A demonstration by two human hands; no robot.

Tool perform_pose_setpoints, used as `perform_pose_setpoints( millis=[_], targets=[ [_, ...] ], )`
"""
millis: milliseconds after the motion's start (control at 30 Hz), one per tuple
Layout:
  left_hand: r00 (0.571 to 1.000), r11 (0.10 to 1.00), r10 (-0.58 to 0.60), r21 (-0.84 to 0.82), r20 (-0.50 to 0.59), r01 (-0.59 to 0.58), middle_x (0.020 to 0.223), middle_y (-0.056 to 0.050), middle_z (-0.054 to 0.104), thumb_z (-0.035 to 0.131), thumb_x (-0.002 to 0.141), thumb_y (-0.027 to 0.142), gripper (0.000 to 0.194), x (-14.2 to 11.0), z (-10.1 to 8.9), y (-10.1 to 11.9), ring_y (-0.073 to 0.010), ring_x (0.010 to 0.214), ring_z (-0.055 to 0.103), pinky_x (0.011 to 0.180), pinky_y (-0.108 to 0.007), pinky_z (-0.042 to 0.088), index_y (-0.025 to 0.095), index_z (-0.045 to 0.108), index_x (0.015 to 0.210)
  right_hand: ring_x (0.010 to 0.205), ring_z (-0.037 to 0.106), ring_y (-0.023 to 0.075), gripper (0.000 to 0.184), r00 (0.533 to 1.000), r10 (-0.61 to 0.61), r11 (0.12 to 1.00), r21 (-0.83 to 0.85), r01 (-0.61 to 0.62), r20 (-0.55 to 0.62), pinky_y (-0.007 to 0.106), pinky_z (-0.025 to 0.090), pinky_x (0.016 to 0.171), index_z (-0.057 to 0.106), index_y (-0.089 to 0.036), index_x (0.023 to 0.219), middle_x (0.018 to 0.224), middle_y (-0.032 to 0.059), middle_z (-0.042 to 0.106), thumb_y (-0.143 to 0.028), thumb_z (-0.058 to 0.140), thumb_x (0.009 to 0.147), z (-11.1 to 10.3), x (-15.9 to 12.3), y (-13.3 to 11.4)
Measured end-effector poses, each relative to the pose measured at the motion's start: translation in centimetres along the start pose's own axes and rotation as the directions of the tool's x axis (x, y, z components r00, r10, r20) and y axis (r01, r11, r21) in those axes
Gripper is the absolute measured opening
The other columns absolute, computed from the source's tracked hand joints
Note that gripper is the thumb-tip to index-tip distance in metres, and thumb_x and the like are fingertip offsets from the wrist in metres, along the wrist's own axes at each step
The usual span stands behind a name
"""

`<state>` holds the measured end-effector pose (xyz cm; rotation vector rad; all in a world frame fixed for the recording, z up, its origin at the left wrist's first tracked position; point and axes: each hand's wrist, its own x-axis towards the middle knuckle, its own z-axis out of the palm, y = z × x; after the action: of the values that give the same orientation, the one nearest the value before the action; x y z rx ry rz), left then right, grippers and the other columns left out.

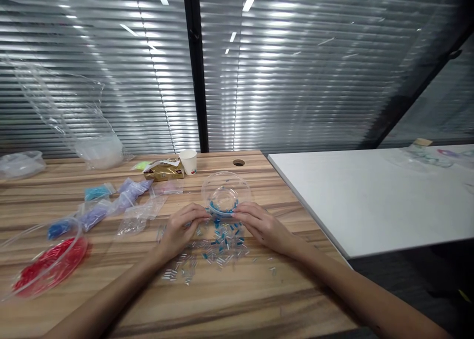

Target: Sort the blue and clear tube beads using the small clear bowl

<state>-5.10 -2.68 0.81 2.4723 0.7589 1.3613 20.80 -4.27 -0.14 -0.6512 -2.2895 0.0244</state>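
My left hand (182, 230) and my right hand (261, 225) rest on the wooden table (229, 299), their fingertips meeting the near rim of a clear plastic bowl (225, 193). The bowl is tilted toward me and holds a few blue beads. A scatter of blue and clear tube beads (218, 245) lies on the wood between my hands and just in front of them. Both hands have curled fingers pressed to the bowl's rim.
A clear bowl of red beads (44, 267) sits at the near left. Small bags of blue, purple and clear beads (111, 206) lie beyond it. A paper cup (188, 161), a gold packet (163, 170), large clear bags (92, 146) stand at the back. A white table (370, 196) adjoins on the right.
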Motion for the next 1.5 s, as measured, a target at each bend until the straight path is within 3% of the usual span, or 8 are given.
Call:
perform_pose_setpoints(
  millis=[467,600,767,1233,1400,1500],
  targets=[
    [0.997,0.999,0.027,0.025,0.069,-0.029,0.087,-0.005,0.067,0.045,0.089,0.006,0.022,0.1,0.0,0.1,-0.0133,0.082,0.063,0.072,-0.023,0.051,0.016,0.065,0.092,0.121,0.048,0.0190,0.036,0.999,0.007,0.998,-0.065,-0.004,0.045,0.040,0.045,0.101,0.049,-0.017,0.126,0.125,0.0108,0.056,-0.010,0.044,0.091,-0.1,-0.2,0.2],
    [0.985,0.996,0.082,0.029,0.150,-0.087,0.085,-0.005,0.068,0.043,0.089,0.005,0.024,-0.4,0.7,0.1,-0.0127,0.079,0.063,0.071,-0.022,0.050,0.016,0.064,0.090,0.122,0.047,0.0193,0.038,1.000,-0.011,0.993,-0.115,0.008,-0.021,0.039,0.045,0.101,0.049,-0.015,0.126,0.125,0.0117,0.056,-0.007,0.043,0.090,0.7,0.1,-0.2],
    [0.982,0.996,0.080,0.033,0.169,-0.087,0.085,-0.004,0.068,0.043,0.089,0.004,0.023,-0.3,0.9,0.3,-0.0117,0.080,0.063,0.071,-0.019,0.049,0.015,0.063,0.089,0.122,0.046,0.0202,0.040,0.997,-0.015,0.991,-0.134,0.005,-0.069,0.040,0.045,0.100,0.049,-0.013,0.126,0.126,0.0129,0.055,-0.005,0.041,0.088,1.2,0.2,-0.4],
    [0.975,0.992,0.101,0.049,0.196,-0.113,0.079,-0.002,0.067,0.048,0.091,0.014,0.016,0.1,0.6,1.2,-0.0108,0.073,0.062,0.067,-0.017,0.048,0.017,0.063,0.086,0.120,0.049,0.0204,0.043,0.990,-0.097,0.982,-0.170,0.078,-0.103,0.039,0.047,0.097,0.049,-0.013,0.126,0.121,0.0124,0.059,-0.003,0.042,0.085,0.0,0.7,-1.1],
    [0.963,0.993,0.099,0.045,0.250,-0.114,0.077,-0.001,0.067,0.045,0.093,0.016,0.019,-0.2,0.7,1.4,-0.0107,0.070,0.062,0.065,-0.016,0.046,0.018,0.062,0.084,0.117,0.051,0.0197,0.042,0.986,-0.054,0.983,-0.184,0.025,-0.155,0.039,0.047,0.096,0.049,-0.015,0.126,0.119,0.0125,0.059,-0.004,0.041,0.086,-0.5,0.4,-0.1],
    [0.954,0.998,0.044,0.023,0.295,-0.053,0.078,0.000,0.068,0.048,0.092,0.017,0.017,-0.1,0.3,1.5,-0.0110,0.070,0.063,0.065,-0.016,0.046,0.019,0.063,0.084,0.117,0.050,0.0202,0.043,0.980,-0.040,0.983,-0.183,0.003,-0.196,0.040,0.048,0.094,0.048,-0.016,0.127,0.119,0.0123,0.059,-0.003,0.041,0.086,-0.7,0.3,0.3]
  ],
)
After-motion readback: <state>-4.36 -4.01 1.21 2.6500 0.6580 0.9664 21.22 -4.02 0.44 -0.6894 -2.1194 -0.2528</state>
